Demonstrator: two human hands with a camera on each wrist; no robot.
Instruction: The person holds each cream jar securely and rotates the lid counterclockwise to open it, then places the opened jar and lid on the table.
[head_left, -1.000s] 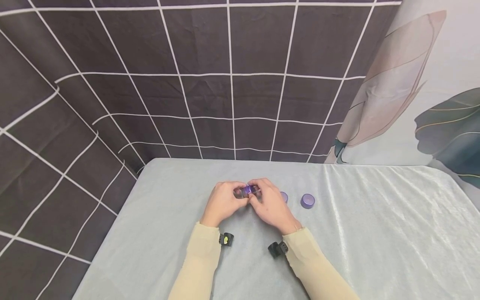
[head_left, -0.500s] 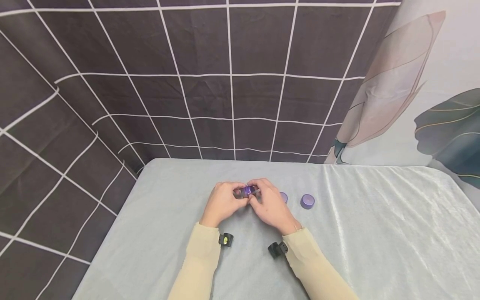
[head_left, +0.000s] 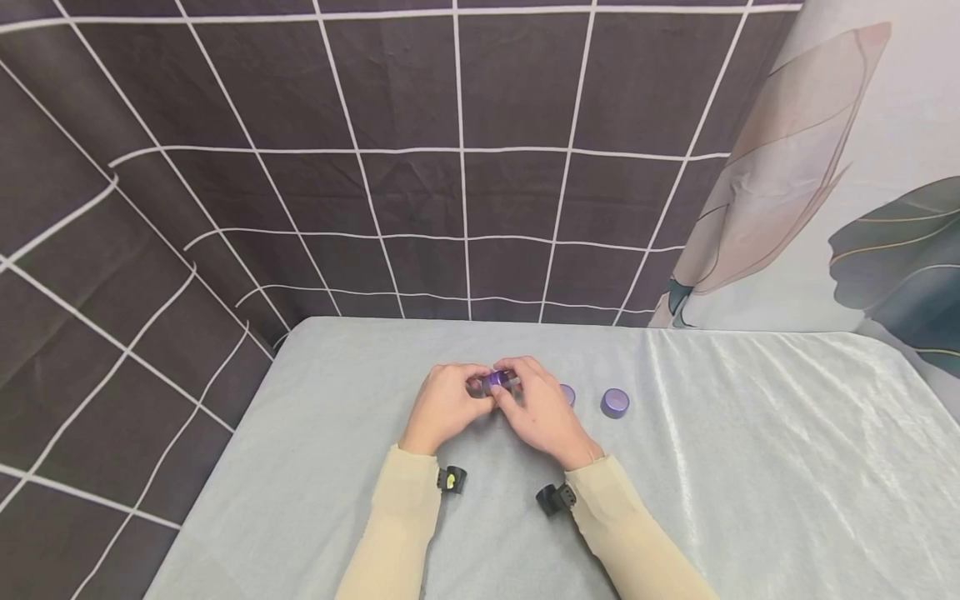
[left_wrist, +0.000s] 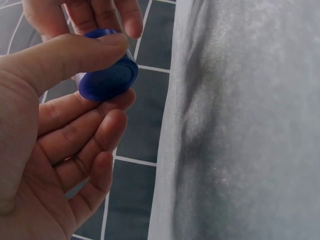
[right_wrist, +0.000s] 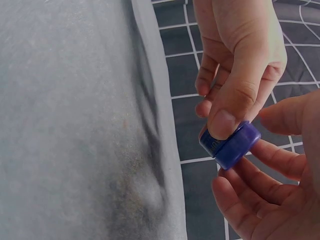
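Observation:
A small round jar (head_left: 497, 382) with a purple lid is held between the two hands above the table's far half. My left hand (head_left: 444, 404) pinches the jar's body, its thumb across the side, and the jar's flat base (left_wrist: 111, 82) shows in the left wrist view. My right hand (head_left: 542, 410) has its thumb and fingers bent round the lid (right_wrist: 240, 146); in the right wrist view its fingertips are at the lid's lower edge and the thumb (right_wrist: 280, 117) is close to the upper edge. Part of the jar is hidden behind the left thumb.
A round purple piece (head_left: 616, 403) lies on the table to the right of the hands. A similar one (head_left: 568, 393) is partly hidden behind the right hand. Pale grey cloth covers the table (head_left: 750, 467), and a dark gridded curtain (head_left: 412, 192) hangs behind it.
My right thumb has shifted slightly to the left on the purple lid. Both arms and the pieces on the table stay where they were.

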